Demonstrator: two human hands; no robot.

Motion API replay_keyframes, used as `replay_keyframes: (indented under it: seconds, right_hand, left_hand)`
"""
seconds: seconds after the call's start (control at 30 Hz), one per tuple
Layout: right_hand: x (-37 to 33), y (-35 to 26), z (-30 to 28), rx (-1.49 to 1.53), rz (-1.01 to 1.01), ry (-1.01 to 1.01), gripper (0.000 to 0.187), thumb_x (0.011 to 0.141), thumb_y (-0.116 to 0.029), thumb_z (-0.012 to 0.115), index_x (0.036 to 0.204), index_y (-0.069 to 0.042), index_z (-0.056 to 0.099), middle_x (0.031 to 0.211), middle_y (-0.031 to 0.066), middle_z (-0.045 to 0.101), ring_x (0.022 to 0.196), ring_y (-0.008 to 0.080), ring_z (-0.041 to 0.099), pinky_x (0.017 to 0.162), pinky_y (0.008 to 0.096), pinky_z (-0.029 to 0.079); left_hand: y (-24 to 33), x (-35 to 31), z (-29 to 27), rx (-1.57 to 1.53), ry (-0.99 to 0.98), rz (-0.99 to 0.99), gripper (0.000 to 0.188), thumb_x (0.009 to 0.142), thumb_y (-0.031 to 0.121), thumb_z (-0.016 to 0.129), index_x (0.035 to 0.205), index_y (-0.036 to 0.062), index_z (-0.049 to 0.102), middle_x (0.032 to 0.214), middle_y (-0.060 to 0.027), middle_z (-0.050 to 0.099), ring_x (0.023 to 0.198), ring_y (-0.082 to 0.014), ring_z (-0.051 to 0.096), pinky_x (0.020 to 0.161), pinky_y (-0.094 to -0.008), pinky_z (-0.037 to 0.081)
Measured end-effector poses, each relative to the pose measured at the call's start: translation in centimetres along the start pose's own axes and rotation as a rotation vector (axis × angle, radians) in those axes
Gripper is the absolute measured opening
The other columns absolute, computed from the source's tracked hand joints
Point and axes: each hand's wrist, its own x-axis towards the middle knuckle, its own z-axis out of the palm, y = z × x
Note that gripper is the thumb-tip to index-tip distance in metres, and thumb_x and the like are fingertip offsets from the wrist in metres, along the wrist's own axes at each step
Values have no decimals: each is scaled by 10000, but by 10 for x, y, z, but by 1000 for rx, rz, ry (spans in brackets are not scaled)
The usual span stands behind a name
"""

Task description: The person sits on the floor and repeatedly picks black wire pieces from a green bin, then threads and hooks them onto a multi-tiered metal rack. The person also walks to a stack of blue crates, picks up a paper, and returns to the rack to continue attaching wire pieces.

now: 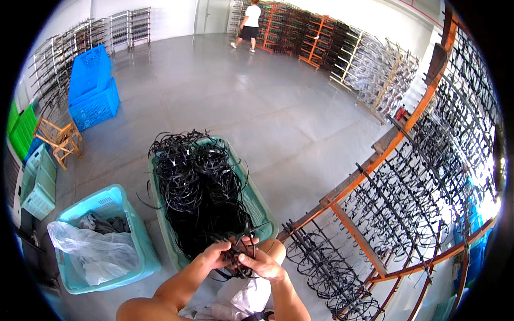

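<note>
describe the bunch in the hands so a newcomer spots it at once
Mid-picture, find the long green crate heaped with black loops. At its near end, the person's left hand and right hand meet around a small dark bunch. Unlike the heaped loops, it alone is held between fingers.

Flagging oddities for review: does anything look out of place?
Mildly: clear plastic slumps over the left rim of the lower-left teal crate, and thin black strands poke past the sides of the green crate; both look untidily packed.
</note>
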Motion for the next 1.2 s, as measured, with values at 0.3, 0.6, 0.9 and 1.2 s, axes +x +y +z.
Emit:
replay_keyframes:
  seconds: [0.3, 0.6, 0.9, 1.2]
  right_hand:
    - [2, -10, -12, -760, 332, 343, 489, 916, -492, 501, 1061, -37, 609, 776, 80, 619, 697, 219, 590, 648, 329, 459]
    - [-18, 29, -14, -239, -188, 560, 314, 975, -221, 469, 1154, 15, 573, 1110, 67, 618, 1100, 174, 536, 932, 295, 384]
    - [-72, 38, -3, -660, -543, 1016, 191, 905, -204, 559, 865, -29, 626, 755, 132, 563, 737, 282, 548, 668, 352, 426]
    - [-111, 25, -19, 97, -520, 829, 229, 974, -187, 453, 856, -18, 553, 731, -5, 504, 623, 80, 428, 550, 228, 359]
  left_hand:
    - [-4, 17, -1, -95, -16, -122, 427, 808, 307, 657, 1123, 35, 564, 1079, -110, 614, 1013, -249, 588, 890, -382, 474]
    - [-15, 30, 41, -105, -52, 148, 250, 755, 141, 599, 999, 102, 560, 1200, -126, 540, 1177, -325, 470, 1009, -461, 374]
    - [-35, 44, 60, -150, -144, 165, 289, 889, 321, 574, 1073, 110, 502, 1074, -39, 565, 1134, -267, 509, 1039, -499, 329]
    - [-23, 40, 77, -364, -407, -87, 267, 838, 318, 642, 753, 129, 474, 845, -15, 492, 924, -224, 478, 934, -486, 359]
